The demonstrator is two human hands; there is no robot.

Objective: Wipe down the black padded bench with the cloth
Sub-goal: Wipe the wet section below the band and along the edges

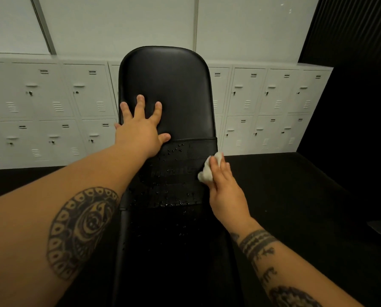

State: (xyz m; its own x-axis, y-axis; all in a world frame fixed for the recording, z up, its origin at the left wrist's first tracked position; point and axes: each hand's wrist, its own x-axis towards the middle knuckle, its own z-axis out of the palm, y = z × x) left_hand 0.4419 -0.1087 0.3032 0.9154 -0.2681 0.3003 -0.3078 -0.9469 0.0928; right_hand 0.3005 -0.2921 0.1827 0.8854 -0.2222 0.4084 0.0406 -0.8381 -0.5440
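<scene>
The black padded bench (174, 85) runs away from me down the middle of the view, its rounded far pad raised. Water droplets dot the middle section. My left hand (140, 127) lies flat with spread fingers on the left side of the far pad. My right hand (223, 185) holds a small crumpled white cloth (207, 171) against the bench's right edge, at the band with embossed lettering. The cloth is bunched under my fingers.
A row of white lockers (52, 111) lines the wall behind the bench, on both sides of it. Black floor (295, 196) surrounds the bench. A dark wall (362, 41) closes the right side.
</scene>
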